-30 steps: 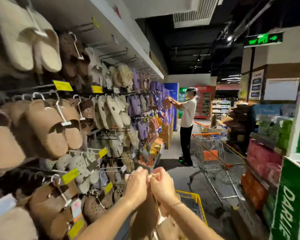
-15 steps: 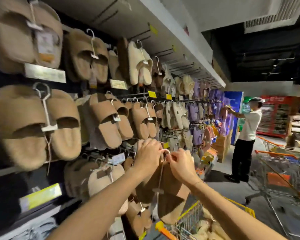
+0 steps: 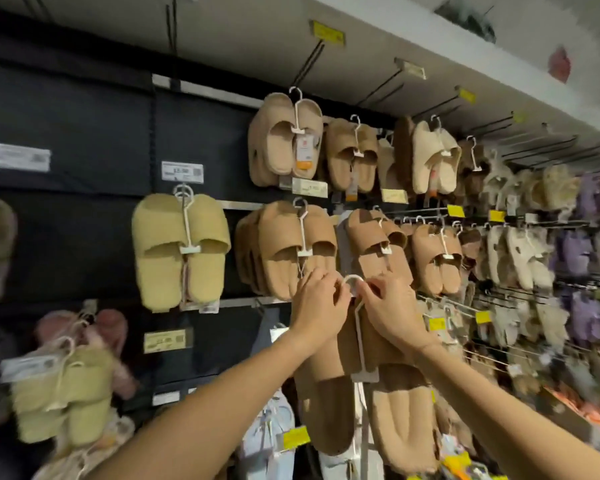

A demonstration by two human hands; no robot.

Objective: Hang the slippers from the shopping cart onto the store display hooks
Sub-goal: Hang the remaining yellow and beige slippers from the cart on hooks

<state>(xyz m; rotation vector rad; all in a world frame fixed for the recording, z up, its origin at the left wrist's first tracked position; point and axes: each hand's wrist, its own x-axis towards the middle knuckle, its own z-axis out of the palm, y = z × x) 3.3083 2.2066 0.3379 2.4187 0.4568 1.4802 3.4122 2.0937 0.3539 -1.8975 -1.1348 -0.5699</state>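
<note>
Since half a second ago, the brown slipper pair (image 3: pixel 364 403) has come up with my hands and the view has swung square onto the wall; the shopping cart and the person down the aisle have dropped out of sight. It hangs from its white hanger (image 3: pixel 359 327), whose curved hook (image 3: pixel 352 279) shows between my hands, just below and in front of the brown pairs already on the middle row (image 3: pixel 291 251). My left hand (image 3: pixel 317 299) and right hand (image 3: pixel 392 306) are close together, fingers curled and pinching the hanger's neck on either side of the hook.

I judge this pair not yet hung: the hook looks free of any display prong (image 3: pixel 381 85), though blur leaves me unsure. Left to do is to slip it over a prong and let go. Beside them a yellow pair (image 3: pixel 179 247) hangs further left, with cream and purple pairs (image 3: pixel 575 251) off to the right. How many remain in the cart I cannot tell.
</note>
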